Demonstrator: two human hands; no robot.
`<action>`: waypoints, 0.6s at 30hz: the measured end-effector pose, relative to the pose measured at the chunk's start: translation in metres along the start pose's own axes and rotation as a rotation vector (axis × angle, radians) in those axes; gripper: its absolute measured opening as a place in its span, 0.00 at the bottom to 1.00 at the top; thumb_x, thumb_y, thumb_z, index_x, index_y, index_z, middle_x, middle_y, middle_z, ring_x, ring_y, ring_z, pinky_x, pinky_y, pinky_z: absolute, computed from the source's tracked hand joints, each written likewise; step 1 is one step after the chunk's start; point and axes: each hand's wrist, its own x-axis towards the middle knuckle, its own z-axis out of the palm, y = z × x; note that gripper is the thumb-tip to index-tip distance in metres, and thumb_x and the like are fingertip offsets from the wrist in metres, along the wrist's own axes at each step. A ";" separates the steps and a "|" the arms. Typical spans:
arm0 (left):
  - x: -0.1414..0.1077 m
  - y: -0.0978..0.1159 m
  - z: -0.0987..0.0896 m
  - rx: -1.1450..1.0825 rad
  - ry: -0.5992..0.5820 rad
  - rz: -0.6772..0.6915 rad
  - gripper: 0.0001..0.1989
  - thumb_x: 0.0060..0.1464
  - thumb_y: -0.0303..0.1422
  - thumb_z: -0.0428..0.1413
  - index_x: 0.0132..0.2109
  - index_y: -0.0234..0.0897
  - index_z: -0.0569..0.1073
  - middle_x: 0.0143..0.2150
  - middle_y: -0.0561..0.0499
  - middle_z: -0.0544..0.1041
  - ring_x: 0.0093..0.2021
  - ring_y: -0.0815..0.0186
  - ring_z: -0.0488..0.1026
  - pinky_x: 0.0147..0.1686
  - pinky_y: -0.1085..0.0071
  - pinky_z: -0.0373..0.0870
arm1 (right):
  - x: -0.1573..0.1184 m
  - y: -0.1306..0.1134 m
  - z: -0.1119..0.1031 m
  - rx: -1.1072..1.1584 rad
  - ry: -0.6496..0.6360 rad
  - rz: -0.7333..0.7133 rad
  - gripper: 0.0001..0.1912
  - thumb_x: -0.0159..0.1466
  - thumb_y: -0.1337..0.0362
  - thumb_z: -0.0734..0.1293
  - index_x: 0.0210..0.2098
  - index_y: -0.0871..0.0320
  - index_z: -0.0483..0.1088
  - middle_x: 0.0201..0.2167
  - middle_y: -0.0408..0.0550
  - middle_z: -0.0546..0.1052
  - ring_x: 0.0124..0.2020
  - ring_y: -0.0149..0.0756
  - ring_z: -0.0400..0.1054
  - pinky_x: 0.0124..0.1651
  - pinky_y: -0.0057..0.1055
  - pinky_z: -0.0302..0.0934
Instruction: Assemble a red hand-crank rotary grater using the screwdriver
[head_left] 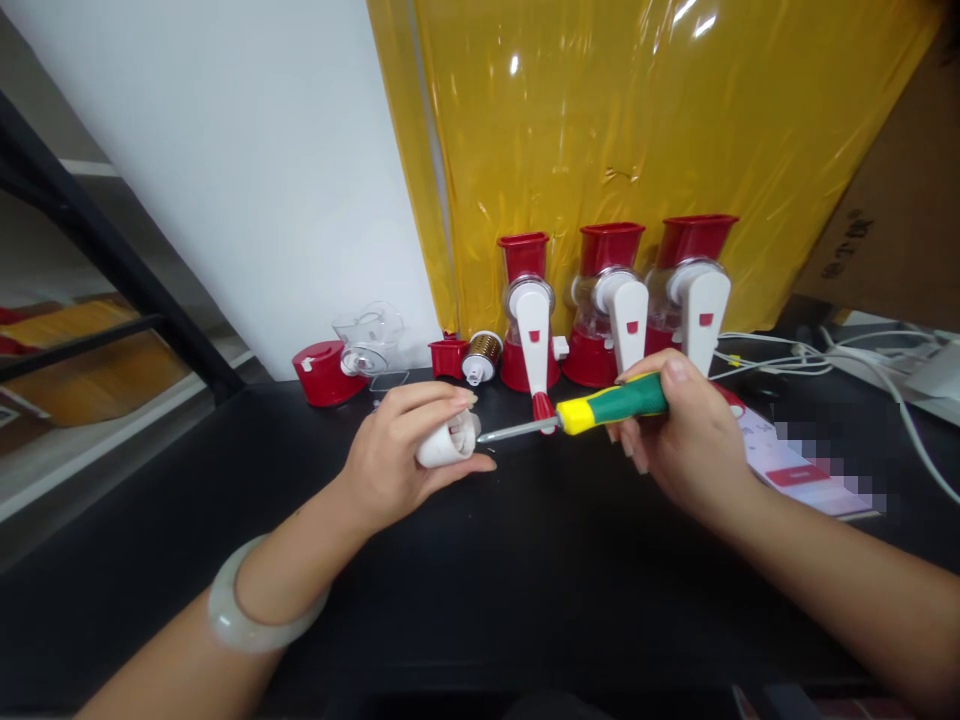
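My left hand is closed around a small white plastic cylindrical part, its open end facing right. Gripped in my right hand is a screwdriver with a green and yellow handle. The metal shaft points left, and its tip lies at the open end of the white part; whether the two touch I cannot tell. Both hands are above the black table. Behind them stands a red and clear rotary grater with a white crank handle. A metal grating drum lies beside it.
Two more rotary graters stand along the yellow sheet. To the left are a red base, a clear plastic housing and a red hopper. White cables and a printed sheet lie on the right.
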 end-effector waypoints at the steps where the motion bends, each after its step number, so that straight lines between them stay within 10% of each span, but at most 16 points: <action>1: 0.000 -0.001 0.001 0.008 0.004 0.012 0.31 0.50 0.42 0.67 0.58 0.45 0.65 0.46 0.49 0.77 0.44 0.61 0.77 0.42 0.66 0.78 | -0.001 0.000 0.000 -0.004 -0.014 -0.001 0.16 0.67 0.44 0.60 0.34 0.49 0.65 0.14 0.41 0.66 0.13 0.33 0.60 0.16 0.34 0.55; 18: -0.009 -0.009 0.002 0.004 -0.131 -0.010 0.25 0.57 0.42 0.60 0.58 0.41 0.65 0.49 0.43 0.78 0.46 0.58 0.77 0.43 0.62 0.76 | -0.008 -0.002 -0.003 -0.037 -0.142 -0.013 0.18 0.62 0.43 0.65 0.40 0.49 0.64 0.26 0.45 0.72 0.23 0.39 0.70 0.21 0.35 0.62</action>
